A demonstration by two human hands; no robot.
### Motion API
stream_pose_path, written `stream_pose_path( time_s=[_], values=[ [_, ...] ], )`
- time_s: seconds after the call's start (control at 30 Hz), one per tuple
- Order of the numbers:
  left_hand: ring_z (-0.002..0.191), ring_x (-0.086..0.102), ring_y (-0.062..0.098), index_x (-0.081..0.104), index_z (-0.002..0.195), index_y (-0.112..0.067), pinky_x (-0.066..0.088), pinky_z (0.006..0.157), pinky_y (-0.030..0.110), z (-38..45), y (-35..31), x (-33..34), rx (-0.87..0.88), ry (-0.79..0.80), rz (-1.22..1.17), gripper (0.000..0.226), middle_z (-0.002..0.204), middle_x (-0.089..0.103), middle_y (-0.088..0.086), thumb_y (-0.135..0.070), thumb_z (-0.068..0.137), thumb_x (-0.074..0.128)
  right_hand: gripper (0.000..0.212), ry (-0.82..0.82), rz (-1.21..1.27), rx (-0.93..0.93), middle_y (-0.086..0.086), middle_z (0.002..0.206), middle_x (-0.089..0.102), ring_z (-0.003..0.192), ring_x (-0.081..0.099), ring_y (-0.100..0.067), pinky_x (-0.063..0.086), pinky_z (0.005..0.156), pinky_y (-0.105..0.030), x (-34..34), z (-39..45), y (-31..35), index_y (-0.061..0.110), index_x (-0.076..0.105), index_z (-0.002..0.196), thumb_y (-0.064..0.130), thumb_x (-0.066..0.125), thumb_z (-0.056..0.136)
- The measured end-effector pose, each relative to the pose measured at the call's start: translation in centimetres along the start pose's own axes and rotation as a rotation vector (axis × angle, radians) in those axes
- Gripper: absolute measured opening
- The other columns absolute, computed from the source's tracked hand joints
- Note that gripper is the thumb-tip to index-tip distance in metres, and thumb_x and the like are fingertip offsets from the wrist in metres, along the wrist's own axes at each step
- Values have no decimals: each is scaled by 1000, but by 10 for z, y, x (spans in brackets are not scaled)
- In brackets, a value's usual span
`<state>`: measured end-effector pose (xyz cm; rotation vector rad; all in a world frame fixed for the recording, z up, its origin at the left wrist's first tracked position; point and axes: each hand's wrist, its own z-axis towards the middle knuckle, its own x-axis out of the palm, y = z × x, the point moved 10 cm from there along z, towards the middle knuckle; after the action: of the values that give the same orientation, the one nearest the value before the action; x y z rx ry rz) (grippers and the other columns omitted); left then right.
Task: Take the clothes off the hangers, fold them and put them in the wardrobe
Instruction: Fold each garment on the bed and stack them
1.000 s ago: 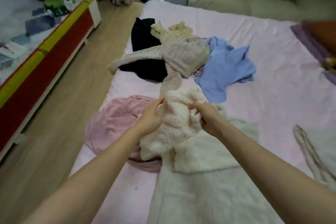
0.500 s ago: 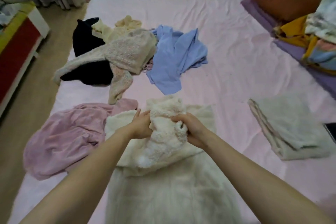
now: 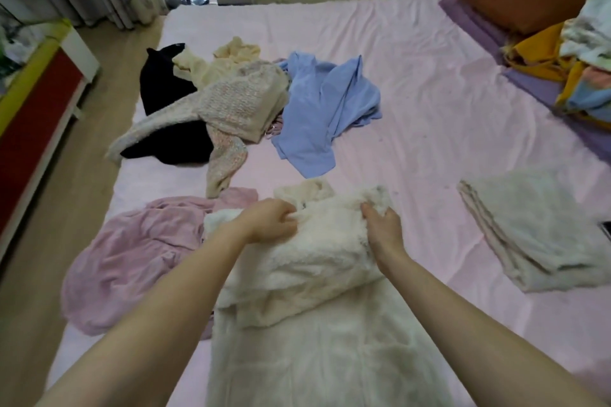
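Pink-sheeted bed (image 3: pixel 413 82) carries a cream fleece garment (image 3: pixel 314 261). Left hand (image 3: pixel 271 225) and right hand (image 3: pixel 383 231) each pinch its folded upper edge. Blue shirt (image 3: pixel 324 109) lies beyond it.

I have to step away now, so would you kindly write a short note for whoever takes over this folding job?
Left hand and right hand both grip the cream fleece garment, part folded on the pink bed sheet.
Done: one grey garment lies folded on the right.
Left: finish the fleece; fold the pink garment, blue shirt, knit sweater, black garment; put all in the wardrobe, not in view.
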<state>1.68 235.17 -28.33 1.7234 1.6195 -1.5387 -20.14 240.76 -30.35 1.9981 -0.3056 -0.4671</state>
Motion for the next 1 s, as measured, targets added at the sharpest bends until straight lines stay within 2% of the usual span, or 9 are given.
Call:
stream_pose_path(
  time_s=[0.1,0.17,0.33,0.5,0.57,0.73,0.83,0.9,1.0],
  values=[
    [88,58,31,54,85,-20,38,70,35,26,-28,1,67,-228,145,10,87,60,3,-28,92,53,37,-145,-116,18,-9,114,68,106,63,-27,49,97,-45,-35,24,-32,8,62,120,30,58,91],
    [99,60,34,62,113,-15,44,90,43,38,-24,20,55,-355,297,33,105,63,8,-23,82,69,35,-167,-203,69,-9,110,68,104,63,-29,49,94,-44,-51,42,-62,9,61,118,30,58,90],
    [114,59,39,65,119,-9,43,97,58,64,15,120,-7,-231,433,64,120,64,15,-23,61,87,21,-38,-556,155,-3,95,59,95,59,-27,45,80,-34,-52,84,-126,9,56,107,17,58,87],
    [148,8,33,16,154,-16,-1,117,51,78,52,173,-131,-106,483,53,160,14,14,-23,103,30,63,5,-578,147,-8,125,54,114,54,-28,39,86,-32,-30,108,-155,5,39,130,45,61,87],
    [148,7,33,10,154,-14,-4,116,53,84,63,169,-202,-86,526,53,158,16,16,-21,103,24,69,-1,-634,120,-5,126,53,116,54,-27,41,86,-32,-25,113,-156,5,37,133,45,65,84],
    [106,57,30,53,116,-7,16,113,59,90,65,145,-161,-184,527,32,109,57,9,-4,93,31,9,-5,-662,-81,2,89,61,88,62,-25,46,67,-31,-9,121,-140,11,56,99,15,53,91],
    [68,59,32,56,81,-8,46,73,45,81,60,102,-155,-522,433,26,78,54,12,-6,80,30,8,-113,-536,-283,-1,84,63,76,61,-24,50,67,-37,-9,121,-99,13,54,101,13,50,94],
    [68,56,32,57,81,-8,41,67,40,81,70,84,-257,-607,340,23,80,55,14,-10,81,34,15,-182,-523,-355,-5,93,64,83,60,-25,46,68,-35,-11,131,-78,11,52,110,12,50,94],
    [98,50,33,62,105,-7,33,89,46,88,79,75,-321,-681,314,21,113,58,17,-3,87,51,43,-211,-683,-323,-11,132,51,119,50,-28,42,92,-37,-4,151,-77,13,39,136,18,50,96]
  ],
)
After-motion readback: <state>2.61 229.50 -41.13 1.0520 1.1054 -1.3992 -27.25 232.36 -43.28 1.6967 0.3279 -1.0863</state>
